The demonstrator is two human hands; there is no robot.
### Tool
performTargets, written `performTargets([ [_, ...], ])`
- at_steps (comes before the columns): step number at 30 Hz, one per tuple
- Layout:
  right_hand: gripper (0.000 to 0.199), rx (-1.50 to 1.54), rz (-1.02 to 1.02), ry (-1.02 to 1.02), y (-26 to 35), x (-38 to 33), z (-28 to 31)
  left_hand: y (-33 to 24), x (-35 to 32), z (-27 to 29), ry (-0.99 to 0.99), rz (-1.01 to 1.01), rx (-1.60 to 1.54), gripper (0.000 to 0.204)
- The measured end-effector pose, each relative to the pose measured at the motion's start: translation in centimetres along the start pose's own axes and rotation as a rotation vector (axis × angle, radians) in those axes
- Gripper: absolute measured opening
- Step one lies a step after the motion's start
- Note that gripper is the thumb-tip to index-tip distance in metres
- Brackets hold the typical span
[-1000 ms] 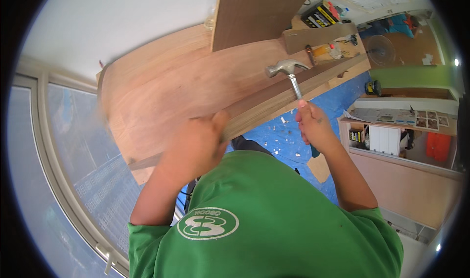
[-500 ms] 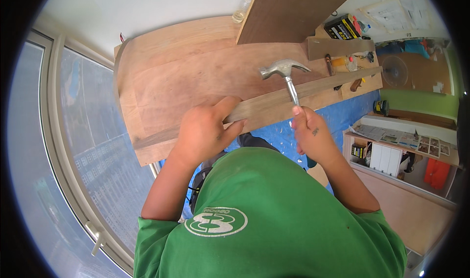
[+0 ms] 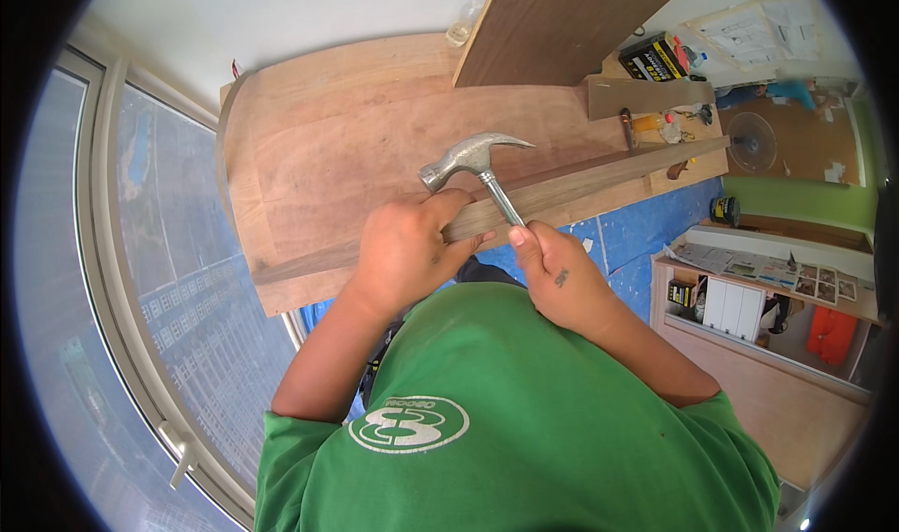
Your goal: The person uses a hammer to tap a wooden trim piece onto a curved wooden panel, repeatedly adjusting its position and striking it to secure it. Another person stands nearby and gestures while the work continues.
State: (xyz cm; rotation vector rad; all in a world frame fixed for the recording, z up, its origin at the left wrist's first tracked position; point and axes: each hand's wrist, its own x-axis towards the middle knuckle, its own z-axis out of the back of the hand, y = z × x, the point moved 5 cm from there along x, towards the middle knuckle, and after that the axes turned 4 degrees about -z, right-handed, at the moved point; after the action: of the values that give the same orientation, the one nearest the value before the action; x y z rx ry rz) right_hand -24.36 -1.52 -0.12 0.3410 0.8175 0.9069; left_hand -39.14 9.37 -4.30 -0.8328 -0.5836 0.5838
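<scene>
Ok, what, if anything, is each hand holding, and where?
The right hand holds the claw hammer by its handle; the left hand grips the long wooden strip across its width, left of its middle.

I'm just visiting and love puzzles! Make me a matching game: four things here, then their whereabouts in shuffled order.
Things
1. Silver-headed steel claw hammer
2. Long, narrow brown wooden strip
3. Blue plastic sheet
4. Large, flat dark-brown wooden panel

Whereabouts
A. Spread below the light-brown wooden worktop
B. In the right hand
C. Rising at the worktop's far side
D. In the left hand

Pairs: 1-B, 2-D, 3-A, 4-C
</scene>
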Motion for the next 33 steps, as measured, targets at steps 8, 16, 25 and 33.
performTargets([
  [8,0.048,0.044,0.072,0.006,0.6,-0.4,-0.9,0.0,-0.5,-0.2,-0.025,0.005,0.026,0.036],
  [16,0.050,0.083,0.130,0.011,0.6,-0.1,-1.3,-0.2,-0.6,-0.1,-0.079,-0.029,0.007,0.028],
  [25,0.051,0.057,0.142,-0.034,0.8,0.0,-1.8,0.3,-0.4,-0.4,-0.072,0.012,-0.026,0.030],
  [33,0.050,0.109,0.076,-0.079,-1.0,0.1,-1.0,0.0,0.1,0.1,-0.053,0.006,-0.032,0.035],
])
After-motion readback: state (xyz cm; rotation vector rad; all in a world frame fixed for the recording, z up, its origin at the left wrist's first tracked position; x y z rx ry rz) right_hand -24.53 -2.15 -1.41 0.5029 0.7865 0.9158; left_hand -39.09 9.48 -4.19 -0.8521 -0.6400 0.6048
